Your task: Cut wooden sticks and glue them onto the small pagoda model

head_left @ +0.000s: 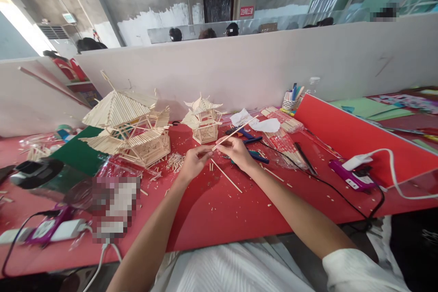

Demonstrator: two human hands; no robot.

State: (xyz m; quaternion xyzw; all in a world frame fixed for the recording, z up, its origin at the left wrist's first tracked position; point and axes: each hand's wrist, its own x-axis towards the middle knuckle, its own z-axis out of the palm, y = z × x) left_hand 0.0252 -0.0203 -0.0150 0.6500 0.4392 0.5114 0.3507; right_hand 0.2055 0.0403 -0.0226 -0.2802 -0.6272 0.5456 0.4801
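Between my two hands is a thin wooden stick (pixel 241 126), tilted up to the right. My right hand (pixel 236 150) pinches it near its lower end. The fingertips of my left hand (pixel 197 159) are closed at that same end, touching or nearly touching the right fingers. A second wooden stick (pixel 227 176) lies on the red table (pixel 208 223) below my hands. Short cut pieces of stick (pixel 175 162) are heaped left of my left hand. Beyond the hands stands a small stick-built pavilion model (pixel 205 121), and a larger pavilion model (pixel 128 123) is at the left.
Blue-handled pliers (pixel 257 157) lie just past my right hand. Packs of sticks (pixel 285 146), a black cable (pixel 318 178) and a purple power strip (pixel 352 175) are to the right. A bottle (pixel 51 178) lies at the left. A white partition (pixel 239 68) bounds the back.
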